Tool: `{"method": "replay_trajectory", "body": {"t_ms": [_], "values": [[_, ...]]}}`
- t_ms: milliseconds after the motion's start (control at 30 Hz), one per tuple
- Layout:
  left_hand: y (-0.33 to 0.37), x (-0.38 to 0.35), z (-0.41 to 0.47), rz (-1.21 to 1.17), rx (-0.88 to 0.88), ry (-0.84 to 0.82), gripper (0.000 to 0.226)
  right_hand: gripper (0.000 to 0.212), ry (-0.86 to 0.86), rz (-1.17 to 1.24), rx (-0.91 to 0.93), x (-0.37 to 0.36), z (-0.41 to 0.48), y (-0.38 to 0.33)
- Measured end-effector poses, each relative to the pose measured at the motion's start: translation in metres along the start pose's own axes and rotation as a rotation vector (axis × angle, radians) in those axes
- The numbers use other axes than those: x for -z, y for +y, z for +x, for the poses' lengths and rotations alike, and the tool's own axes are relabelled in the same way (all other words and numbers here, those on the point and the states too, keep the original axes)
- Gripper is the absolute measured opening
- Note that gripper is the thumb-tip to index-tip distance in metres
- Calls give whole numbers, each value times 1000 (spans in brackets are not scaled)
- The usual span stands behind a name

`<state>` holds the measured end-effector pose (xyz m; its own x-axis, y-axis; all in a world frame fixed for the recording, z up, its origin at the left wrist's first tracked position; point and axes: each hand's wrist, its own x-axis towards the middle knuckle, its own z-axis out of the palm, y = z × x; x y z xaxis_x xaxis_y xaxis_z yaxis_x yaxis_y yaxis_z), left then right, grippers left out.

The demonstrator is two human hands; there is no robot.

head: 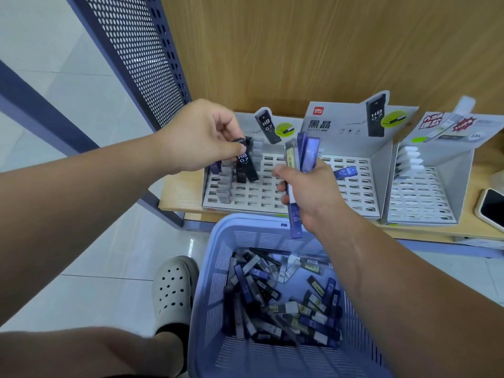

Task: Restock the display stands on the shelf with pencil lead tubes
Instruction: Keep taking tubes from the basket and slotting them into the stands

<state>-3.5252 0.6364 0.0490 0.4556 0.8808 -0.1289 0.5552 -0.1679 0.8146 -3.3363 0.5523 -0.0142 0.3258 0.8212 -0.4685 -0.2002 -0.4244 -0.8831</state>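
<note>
My left hand [203,135] pinches the top of a black HB 0.7 lead tube [245,165] that stands over the slots of the left display stand [253,195]. Grey and black tubes fill that stand's left columns. My right hand [305,192] grips a bundle of several tubes [300,159], blue, purple and one yellow-labelled, held upright in front of the middle display stand [357,186]. One blue tube [345,172] lies loose on the middle stand's grid. A third stand [425,197] at the right holds a column of white-capped tubes.
A purple plastic basket [218,268] with several loose lead tubes sits below the wooden shelf edge [180,205]. A phone [492,208] lies on the shelf at far right. A perforated metal panel [141,58] rises at the left. My foot in a white clog [174,287] stands beside the basket.
</note>
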Motion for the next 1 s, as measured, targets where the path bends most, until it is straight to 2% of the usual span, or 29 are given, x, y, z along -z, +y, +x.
{"method": "replay_trajectory", "body": {"t_ms": [100, 300, 733, 900, 1000], "values": [[-13, -2, 2, 210, -62, 11, 8, 27, 54, -19, -80, 14, 5, 24], [-29, -14, 1, 420, -156, -12, 10, 22, 56, -11, -126, 23, 13, 47], [-37, -24, 3, 461, -225, 23, 13, 28, 51, -10, -137, 25, 16, 53], [-41, -23, 2, 478, -299, -13, 12, 26, 59, -70, -116, 23, 17, 56], [-41, -24, 1, 567, -395, -58, 9, 27, 58, -71, -122, 24, 18, 56]]}}
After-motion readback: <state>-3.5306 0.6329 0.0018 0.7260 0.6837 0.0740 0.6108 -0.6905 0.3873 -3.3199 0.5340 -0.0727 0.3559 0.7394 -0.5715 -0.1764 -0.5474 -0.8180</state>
